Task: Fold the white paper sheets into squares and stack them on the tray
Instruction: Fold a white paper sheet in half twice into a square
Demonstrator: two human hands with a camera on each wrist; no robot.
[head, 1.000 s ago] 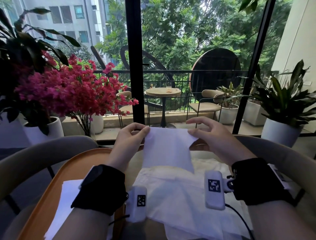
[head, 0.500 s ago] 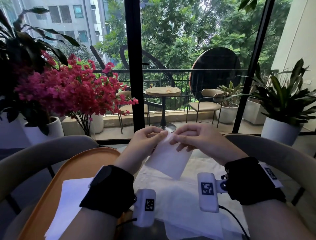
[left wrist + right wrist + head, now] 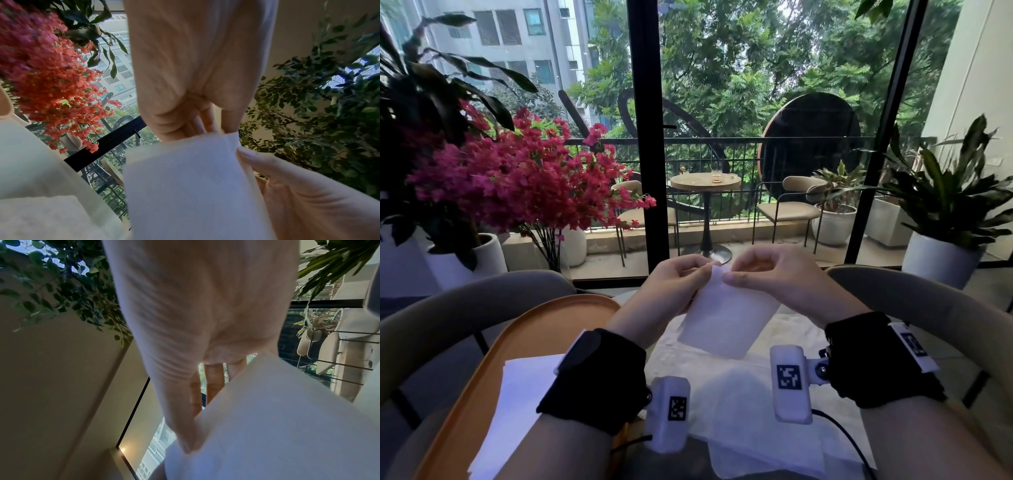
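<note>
A white paper sheet (image 3: 726, 318), folded in half, hangs in the air above the table in the head view. My left hand (image 3: 698, 269) and my right hand (image 3: 732, 274) pinch its top corners, brought close together. The left wrist view shows the sheet (image 3: 185, 186) under my left hand's fingers (image 3: 207, 120), with the right hand's thumb at its right edge. In the right wrist view the sheet (image 3: 277, 426) is held by my right hand's thumb. An orange tray (image 3: 530, 329) lies at the left with folded white sheets (image 3: 517, 404) on it. More flat white sheets (image 3: 743, 411) lie below my hands.
Curved grey chair backs (image 3: 465, 308) stand left and right of the table. A pink flowering plant (image 3: 510, 185) in a white pot is at the left, a green potted plant (image 3: 948, 205) at the right. Glass doors with a black frame (image 3: 647, 137) face a balcony.
My hands have come together, bringing the two top corners of the sheet to meet, so the sheet is now folded narrower. The hands have also dropped slightly lower.
</note>
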